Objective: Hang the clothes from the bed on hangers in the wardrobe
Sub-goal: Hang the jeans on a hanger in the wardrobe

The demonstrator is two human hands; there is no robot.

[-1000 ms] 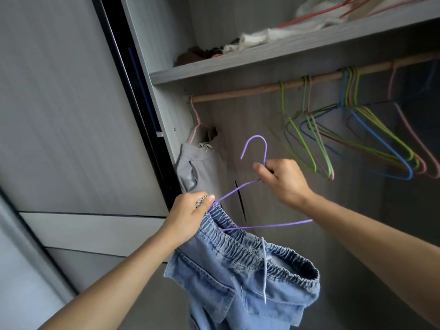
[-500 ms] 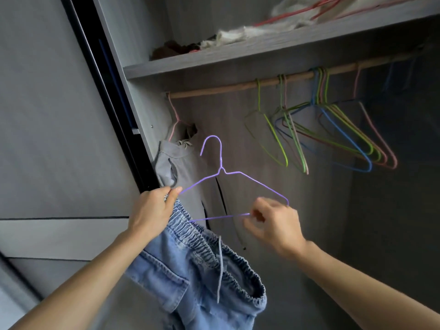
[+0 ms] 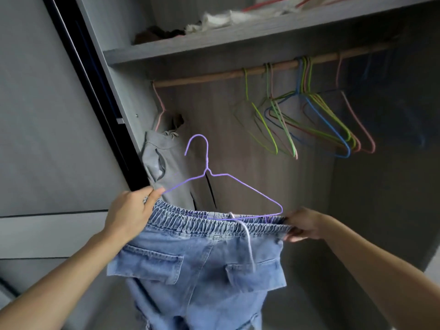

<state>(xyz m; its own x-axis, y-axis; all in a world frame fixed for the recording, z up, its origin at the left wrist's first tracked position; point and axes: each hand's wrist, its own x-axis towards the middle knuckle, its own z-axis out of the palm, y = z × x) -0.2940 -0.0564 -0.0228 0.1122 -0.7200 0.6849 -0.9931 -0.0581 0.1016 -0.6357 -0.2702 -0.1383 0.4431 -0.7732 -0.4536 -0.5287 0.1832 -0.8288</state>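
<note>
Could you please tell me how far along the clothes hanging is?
Done: one grey garment hangs on a pink wire hanger at the left end of the wooden rail. In hand: the left hand and right hand stretch the waistband of the blue denim trousers along a purple wire hanger, not yet hooked on. Left: hook it onto the rail; the bed is out of view.

One purple hanger (image 3: 250, 188) and one pair of jeans (image 3: 197, 265) between left hand (image 3: 129, 214) and right hand (image 3: 303, 223). Above the left, one grey garment (image 3: 166, 167); above the right, at least seven bare hangers (image 3: 328, 125).
</note>
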